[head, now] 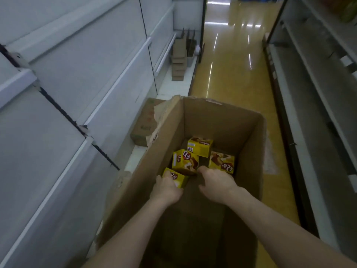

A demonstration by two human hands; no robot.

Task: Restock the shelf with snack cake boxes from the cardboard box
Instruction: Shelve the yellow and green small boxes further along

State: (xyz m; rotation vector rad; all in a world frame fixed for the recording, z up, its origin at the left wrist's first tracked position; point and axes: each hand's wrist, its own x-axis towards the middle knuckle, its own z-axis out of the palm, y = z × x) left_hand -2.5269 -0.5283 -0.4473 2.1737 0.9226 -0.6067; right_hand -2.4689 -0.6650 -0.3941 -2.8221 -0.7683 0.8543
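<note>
Left hand (166, 187) is gripping one yellow snack cake box (176, 176) by the left wall of the cardboard box (222, 120), so I can lift it out. Right hand (216, 183) is reaching with bent fingers, holding nothing. Three more boxes are lying at the far end.

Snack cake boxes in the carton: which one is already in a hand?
The nearest snack cake box, by the carton's left wall: the left hand grips it. The other three lie loose, farther in.
</note>
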